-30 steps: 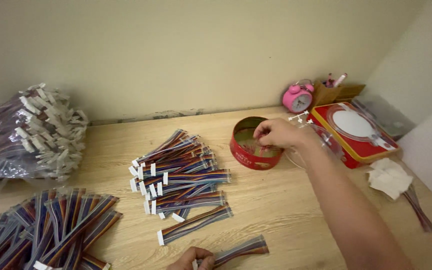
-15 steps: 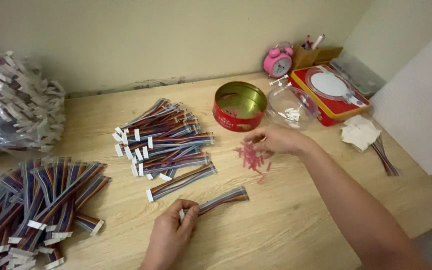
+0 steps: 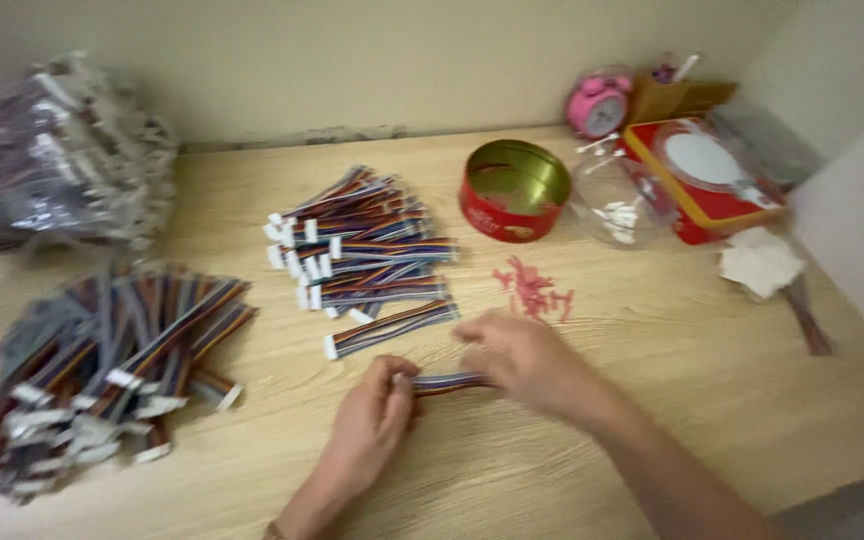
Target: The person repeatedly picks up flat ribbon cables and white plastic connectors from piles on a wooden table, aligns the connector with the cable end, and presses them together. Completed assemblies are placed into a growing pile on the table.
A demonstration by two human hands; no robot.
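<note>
My left hand [image 3: 372,425] and my right hand [image 3: 522,358] both grip one multicoloured ribbon cable [image 3: 447,381], one hand at each end, low over the wooden table [image 3: 652,400]. Just beyond my right hand lies a small scatter of red ties [image 3: 532,288]. Behind the cable sits a tidy pile of the same cables with white connectors [image 3: 362,260]. A round red tin [image 3: 514,190], gold inside, stands open further back.
A big heap of loose cables [image 3: 102,370] lies at the left, with a clear bag of more cables [image 3: 52,150] behind it. At the back right are a clear lid [image 3: 617,200], a red box [image 3: 707,175], a pink alarm clock [image 3: 597,100] and white paper [image 3: 757,265].
My right hand left the red tin, dropped red ties on the table, then came back to grip the cable's free end. My left hand stayed on the cable.
</note>
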